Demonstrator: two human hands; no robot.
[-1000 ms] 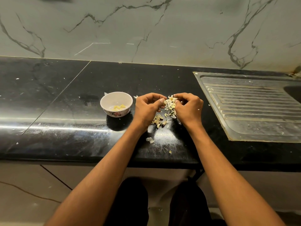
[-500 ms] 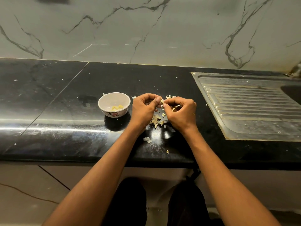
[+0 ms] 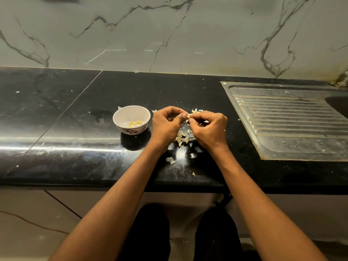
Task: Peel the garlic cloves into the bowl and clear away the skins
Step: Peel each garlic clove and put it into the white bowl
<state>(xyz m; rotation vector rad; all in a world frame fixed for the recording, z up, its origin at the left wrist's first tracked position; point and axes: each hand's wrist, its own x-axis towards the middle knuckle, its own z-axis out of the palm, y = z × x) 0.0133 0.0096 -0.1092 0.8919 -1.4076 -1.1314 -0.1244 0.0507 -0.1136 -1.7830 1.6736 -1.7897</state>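
Skins (image 3: 181, 138): loose heap on the bench near its front edge, under both hands. Left hand (image 3: 165, 125), right hand (image 3: 210, 129): fingers curled, together pinching one clove (image 3: 188, 116). Bowl (image 3: 131, 113): left of the hands, peeled pieces inside. Sink (image 3: 293, 119): right end of the bench.

Your hands meet over the counter, between bowl and drainboard.

On the counter (image 3: 75, 119) the bowl (image 3: 120, 120) stands just left of your left hand (image 3: 165, 125), with peeled cloves (image 3: 135, 123) inside it. Your right hand (image 3: 211, 129) sits just right of the left, thumbs touching at a garlic clove (image 3: 188, 116) between them. Loose skins (image 3: 181, 138) lie on the counter under and before both hands, more behind them. The drainboard (image 3: 293, 121) lies well right, against the wall (image 3: 169, 34) behind.
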